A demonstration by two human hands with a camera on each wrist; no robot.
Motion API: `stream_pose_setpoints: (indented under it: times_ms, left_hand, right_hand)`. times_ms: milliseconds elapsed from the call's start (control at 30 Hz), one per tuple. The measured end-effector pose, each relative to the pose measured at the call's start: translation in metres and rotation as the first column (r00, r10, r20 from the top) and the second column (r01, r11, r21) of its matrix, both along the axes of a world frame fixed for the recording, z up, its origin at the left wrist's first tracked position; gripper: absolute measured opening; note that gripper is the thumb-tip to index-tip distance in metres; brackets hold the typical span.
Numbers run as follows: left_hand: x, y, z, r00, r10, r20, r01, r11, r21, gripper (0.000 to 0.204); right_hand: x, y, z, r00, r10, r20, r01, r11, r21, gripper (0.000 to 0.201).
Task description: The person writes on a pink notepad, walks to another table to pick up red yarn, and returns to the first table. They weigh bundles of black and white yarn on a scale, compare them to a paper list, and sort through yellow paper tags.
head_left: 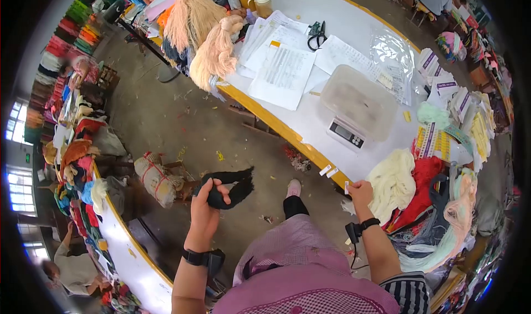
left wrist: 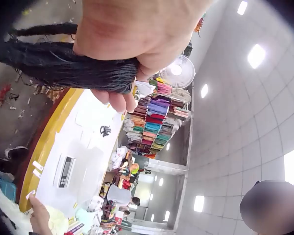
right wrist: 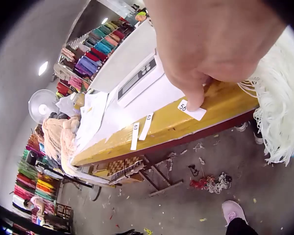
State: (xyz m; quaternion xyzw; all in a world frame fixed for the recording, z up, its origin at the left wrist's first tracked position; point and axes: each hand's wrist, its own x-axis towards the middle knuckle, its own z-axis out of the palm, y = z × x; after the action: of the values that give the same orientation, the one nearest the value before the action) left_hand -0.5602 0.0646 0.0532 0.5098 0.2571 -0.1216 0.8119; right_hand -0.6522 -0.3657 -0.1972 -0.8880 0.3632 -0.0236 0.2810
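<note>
A hank of black yarn (head_left: 239,189) hangs in my left hand (head_left: 205,217), which grips it in front of the table over the floor. In the left wrist view the fingers wrap round the black strands (left wrist: 63,68). At the table's front edge, my right hand (head_left: 362,193) has its fingertips on a small white label (right wrist: 196,113) printed 56. The label lies against the yellow edge and juts past the fingertip. Two more white labels (right wrist: 145,127) stick to the same edge, further left. The right thumb is mostly hidden in the right wrist view.
On the table stand a scale (head_left: 347,132) with a plastic tub (head_left: 359,95), papers (head_left: 282,76) and black scissors (head_left: 317,36). Cream yarn (head_left: 391,187) and red yarn (head_left: 426,187) lie beside my right hand. Peach yarn (head_left: 215,54) is piled at the table's far left end.
</note>
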Motion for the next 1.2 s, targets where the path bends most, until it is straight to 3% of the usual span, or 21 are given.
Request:
stream_pose_setpoints:
  times_ms: [133,267,333,467,533,567,600,633,667,733,767,800,833,900,967,1000,1033,1067,1100,1133,1200]
  left_hand:
    - [0.054,-0.01,0.007,0.999,0.027,-0.027,-0.028,0.999,-0.037,0.021]
    - [0.091,-0.016,0.006,0.998,-0.065,-0.003,0.065,0.995,-0.08,0.028]
    - [0.107,-0.02,0.001,0.989,-0.15,0.018,0.151,0.983,-0.109,0.031]
    - [0.133,-0.033,-0.008,0.974,-0.222,-0.053,0.22,0.975,-0.028,0.035]
    - [0.142,-0.032,-0.008,0.96,-0.275,-0.043,0.27,0.958,-0.099,0.044]
    - [0.146,-0.032,-0.003,0.964,-0.264,0.005,0.241,0.87,-0.429,0.048]
    - [0.15,-0.03,-0.001,0.971,-0.237,0.041,0.195,0.676,-0.71,0.053]
    - [0.154,-0.028,-0.006,0.969,-0.243,0.035,0.195,0.671,-0.715,0.053]
    - [0.16,-0.026,-0.011,0.948,-0.292,0.128,0.29,0.622,-0.727,0.056]
    - [0.167,-0.029,-0.009,0.916,-0.336,0.221,0.383,0.561,-0.734,0.06]
    - [0.169,-0.038,0.003,0.912,-0.379,0.156,0.395,0.715,-0.576,0.062]
    - [0.171,-0.041,0.009,0.91,-0.405,0.083,0.404,0.829,-0.386,0.065]
    - [0.177,-0.029,-0.003,0.76,-0.574,0.305,0.65,0.692,-0.314,0.07]
    - [0.176,-0.031,-0.003,0.745,-0.581,0.328,0.66,0.716,-0.228,0.07]
    - [0.181,-0.028,-0.005,0.726,-0.593,0.348,0.665,0.734,-0.139,0.071]
    - [0.185,-0.023,-0.008,0.53,-0.731,0.43,0.719,0.656,0.229,0.072]
    - [0.188,-0.02,-0.011,0.309,-0.855,0.418,0.641,0.511,0.572,0.073]
    - [0.191,-0.02,-0.013,0.306,-0.855,0.418,0.645,0.509,0.569,0.073]
    - [0.193,-0.02,-0.015,0.196,-0.908,0.37,0.538,0.415,0.733,0.077]
    - [0.195,-0.02,-0.015,0.096,-0.95,0.298,0.399,0.311,0.863,0.081]
    - [0.2,-0.017,-0.012,0.097,-0.96,0.262,0.341,0.279,0.898,0.077]
  right_hand:
    - [0.008,-0.001,0.009,0.993,-0.042,-0.113,0.052,0.995,0.083,0.022]
    - [0.005,-0.003,0.011,0.994,-0.034,-0.103,0.055,0.977,0.207,0.02]
    - [-0.001,0.0,0.007,0.998,0.055,0.032,-0.056,0.998,0.008,0.02]
    - [-0.007,0.0,0.007,0.995,0.038,0.097,-0.047,0.995,0.091,0.024]
    - [-0.007,0.002,0.015,0.993,-0.023,0.118,-0.006,0.971,0.24,0.025]
    - [-0.004,0.005,0.022,0.993,-0.031,0.114,0.004,0.972,0.236,0.025]
    - [-0.001,0.009,0.03,0.982,-0.082,0.171,0.053,0.985,0.165,0.025]
    - [0.004,0.017,0.042,0.966,-0.125,0.228,0.106,0.99,0.094,0.025]
    - [0.01,0.025,0.054,0.967,-0.128,0.222,0.111,0.99,0.089,0.025]
    - [0.029,0.044,0.073,0.967,-0.17,0.189,0.131,0.971,0.2,0.021]
    - [0.04,0.054,0.077,0.967,-0.172,0.186,0.135,0.971,0.195,0.021]
    - [0.052,0.065,0.08,0.963,-0.188,0.193,0.102,0.916,0.388,0.018]
    - [0.067,0.078,0.083,0.958,-0.207,0.197,0.061,0.823,0.565,0.015]
    - [0.107,0.114,0.118,0.98,-0.152,0.132,-0.007,0.63,0.777,0.015]
    - [0.144,0.156,0.15,0.973,-0.061,0.222,-0.167,0.474,0.864,0.026]
    - [0.161,0.172,0.159,0.946,0.05,0.32,-0.308,0.449,0.839,0.033]
    - [0.177,0.185,0.168,0.896,0.157,0.414,-0.441,0.407,0.8,0.041]
    - [0.196,0.197,0.183,0.837,0.256,0.483,-0.546,0.42,0.725,0.046]
    - [0.211,0.207,0.195,0.764,0.355,0.54,-0.646,0.418,0.639,0.052]
    - [0.219,0.215,0.199,0.765,0.353,0.538,-0.643,0.42,0.64,0.052]
    - [0.229,0.226,0.202,0.792,0.366,0.488,-0.598,0.307,0.74,0.05]
